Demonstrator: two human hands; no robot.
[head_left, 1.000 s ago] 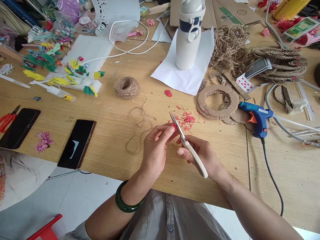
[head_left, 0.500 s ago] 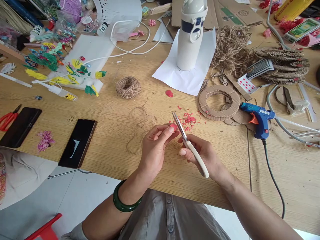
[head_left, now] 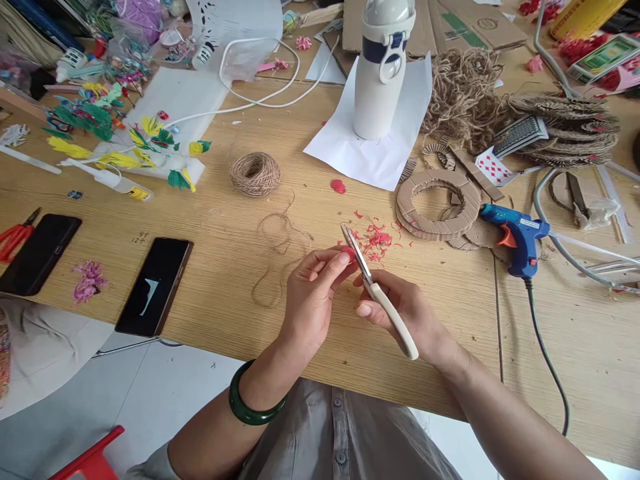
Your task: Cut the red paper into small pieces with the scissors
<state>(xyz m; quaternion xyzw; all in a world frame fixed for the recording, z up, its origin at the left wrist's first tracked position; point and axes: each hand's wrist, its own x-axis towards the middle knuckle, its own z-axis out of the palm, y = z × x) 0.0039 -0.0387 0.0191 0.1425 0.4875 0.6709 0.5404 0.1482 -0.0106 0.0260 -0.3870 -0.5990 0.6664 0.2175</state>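
Between its thumb and fingers, my left hand (head_left: 313, 293) pinches a small red piece (head_left: 349, 254). My right hand (head_left: 400, 310) is closed on the white handles of the scissors (head_left: 391, 316), whose blades point up and left, right beside the red piece. Red scraps (head_left: 376, 241) lie on the table just beyond the blades. Farther back rests a small stack of red pieces (head_left: 338, 186). A loose strand of twine curls left of my left hand, near the twine ball (head_left: 255, 174).
A white bottle (head_left: 381, 73) stands on white paper (head_left: 325, 137). Cardboard rings (head_left: 437, 205) and a blue glue gun (head_left: 517, 237) with a cord lie right. Two phones (head_left: 154, 287) (head_left: 40, 253) lie left, near a seated person's leg (head_left: 45, 353).
The scissors have shifted slightly and their blades look a little closer around the red piece's edge. My left hand has turned very slightly; both hands keep their holds.
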